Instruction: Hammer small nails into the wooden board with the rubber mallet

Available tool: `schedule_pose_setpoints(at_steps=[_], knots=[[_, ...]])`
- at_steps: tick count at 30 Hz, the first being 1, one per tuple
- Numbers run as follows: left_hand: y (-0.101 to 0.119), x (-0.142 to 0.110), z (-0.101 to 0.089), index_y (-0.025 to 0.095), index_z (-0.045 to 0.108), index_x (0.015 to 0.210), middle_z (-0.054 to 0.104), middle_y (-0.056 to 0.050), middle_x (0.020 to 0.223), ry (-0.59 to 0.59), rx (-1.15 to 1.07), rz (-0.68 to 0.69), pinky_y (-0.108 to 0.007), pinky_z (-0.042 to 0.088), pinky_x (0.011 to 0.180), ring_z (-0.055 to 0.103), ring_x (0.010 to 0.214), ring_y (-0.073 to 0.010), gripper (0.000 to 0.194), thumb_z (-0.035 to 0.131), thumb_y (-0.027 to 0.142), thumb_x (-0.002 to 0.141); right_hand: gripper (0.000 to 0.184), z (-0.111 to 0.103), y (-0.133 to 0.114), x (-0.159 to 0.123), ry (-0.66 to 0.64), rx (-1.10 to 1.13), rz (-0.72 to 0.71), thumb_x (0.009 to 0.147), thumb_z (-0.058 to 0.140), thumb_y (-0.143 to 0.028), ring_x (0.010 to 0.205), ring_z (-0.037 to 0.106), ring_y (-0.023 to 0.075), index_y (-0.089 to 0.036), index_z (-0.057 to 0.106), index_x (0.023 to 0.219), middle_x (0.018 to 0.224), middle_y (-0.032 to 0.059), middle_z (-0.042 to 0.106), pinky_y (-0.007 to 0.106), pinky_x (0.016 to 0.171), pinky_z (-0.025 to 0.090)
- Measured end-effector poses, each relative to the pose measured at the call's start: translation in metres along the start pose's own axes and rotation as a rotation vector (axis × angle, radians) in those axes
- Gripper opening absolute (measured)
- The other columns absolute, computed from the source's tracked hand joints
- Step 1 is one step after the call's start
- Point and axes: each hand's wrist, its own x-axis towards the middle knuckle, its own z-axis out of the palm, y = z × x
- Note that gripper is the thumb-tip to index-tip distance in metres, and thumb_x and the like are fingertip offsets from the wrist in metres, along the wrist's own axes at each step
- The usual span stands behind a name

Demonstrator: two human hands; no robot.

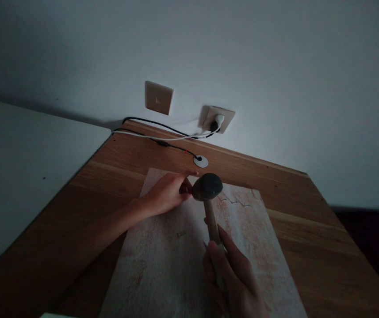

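The brown, wood-grained bench [295,225] bears a flat rectangular board [149,269] with a whitish, reddish-streaked face, lying clear of the back edge. A thin black cable [179,149] runs over the bench from near its back left corner to a round white disc [204,163] close to the back edge.

The mallet's head [208,186] looks like dark matt rubber, its handle [212,223] like smooth bare wood, while the nails [247,205] have the dull shine of plain metal on a board [162,269] with a rough, chalky, patchily worn face. The tabletop [126,157] is smooth, grained wood with a faint sheen; the wall [275,66] looks smooth and matt, and the socket plate [227,119] and cables [162,138] look like plastic.
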Motion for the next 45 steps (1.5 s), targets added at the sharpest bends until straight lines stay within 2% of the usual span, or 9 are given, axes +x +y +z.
schedule_pose_setpoints(at_steps=[4,10,17,21,25,30,34,37,45], knots=[[0.002,0.001,0.0,0.02,0.063,0.138,0.081,-0.001,0.091,0.006,-0.011,-0.012,-0.029,0.055,0.076,0.076,0.082,-0.0184,0.064,0.07,-0.004,0.078,0.097,0.001,0.002,0.0,-0.001,-0.013,-0.006,0.077,0.081,-0.075,0.036,0.04,0.0044,-0.02,0.054,0.153,0.062,-0.0082,0.059,0.014,0.032,0.033],[0.002,0.001,-0.001,0.021,0.065,0.136,0.082,-0.001,0.09,-0.008,-0.033,0.0,-0.029,0.056,0.075,0.077,0.081,-0.0184,0.06,0.07,0.0,0.081,0.111,0.001,0.002,0.0,0.0,0.001,0.009,0.074,0.082,-0.079,0.037,0.04,0.0049,-0.02,0.045,0.159,0.063,-0.0081,0.059,0.014,0.033,0.032],[0.002,0.0,-0.002,0.021,0.066,0.135,0.082,-0.001,0.091,-0.007,-0.013,-0.002,-0.03,0.056,0.077,0.077,0.083,-0.0187,0.059,0.069,-0.001,0.081,0.099,0.001,0.003,0.002,-0.01,0.011,-0.001,0.077,0.082,-0.074,0.037,0.04,0.0053,-0.022,0.051,0.155,0.062,-0.0077,0.059,0.015,0.033,0.032],[-0.003,-0.001,0.0,0.023,0.065,0.136,0.081,0.0,0.092,-0.006,-0.006,0.024,-0.03,0.055,0.08,0.075,0.084,-0.0181,0.054,0.073,0.006,0.085,0.09,0.0,0.0,0.001,-0.055,0.029,-0.023,0.081,0.081,-0.071,0.036,0.035,0.0032,-0.019,0.054,0.15,0.06,-0.009,0.056,0.013,0.032,0.029],[-0.005,-0.002,0.0,0.022,0.065,0.134,0.08,0.0,0.098,-0.014,-0.023,0.013,-0.029,0.054,0.079,0.073,0.083,-0.0165,0.052,0.076,0.009,0.085,0.089,0.001,-0.003,0.0,-0.086,0.058,-0.06,0.085,0.079,-0.068,0.035,0.032,0.0022,-0.018,0.05,0.153,0.06,-0.0099,0.055,0.013,0.031,0.029],[-0.003,-0.001,0.0,0.019,0.071,0.113,0.078,-0.001,0.092,0.008,0.003,-0.015,-0.031,0.054,0.08,0.072,0.084,-0.0176,0.031,0.079,0.011,0.084,0.09,0.002,-0.002,0.0,-0.052,0.069,-0.061,0.084,0.079,-0.069,0.035,0.033,0.0019,-0.018,0.05,0.152,0.06,-0.01,0.055,0.012,0.031,0.029],[-0.002,0.0,0.0,0.022,0.068,0.128,0.079,0.0,0.092,0.027,-0.018,0.015,-0.031,0.055,0.083,0.073,0.086,-0.0181,0.047,0.076,0.007,0.083,0.088,0.001,0.001,0.001,-0.068,0.032,-0.051,0.086,0.078,-0.069,0.035,0.034,0.0025,-0.02,0.05,0.154,0.061,-0.0095,0.056,0.013,0.031,0.029],[-0.001,0.001,0.0,0.022,0.067,0.133,0.08,0.0,0.093,0.019,-0.022,0.034,-0.031,0.056,0.083,0.074,0.086,-0.0185,0.055,0.073,0.003,0.082,0.097,0.001,0.002,0.001,-0.05,0.012,-0.031,0.082,0.079,-0.074,0.036,0.035,0.0039,-0.022,0.048,0.157,0.062,-0.0086,0.056,0.014,0.032,0.031],[0.006,0.001,-0.003,0.02,0.069,0.131,0.081,-0.002,0.093,-0.005,0.014,-0.001,-0.032,0.055,0.083,0.076,0.088,-0.0203,0.053,0.072,0.002,0.081,0.109,-0.001,-0.001,0.001,-0.058,0.007,-0.001,0.078,0.082,-0.076,0.038,0.036,0.0035,-0.018,0.042,0.161,0.064,-0.0077,0.058,0.014,0.033,0.029]])
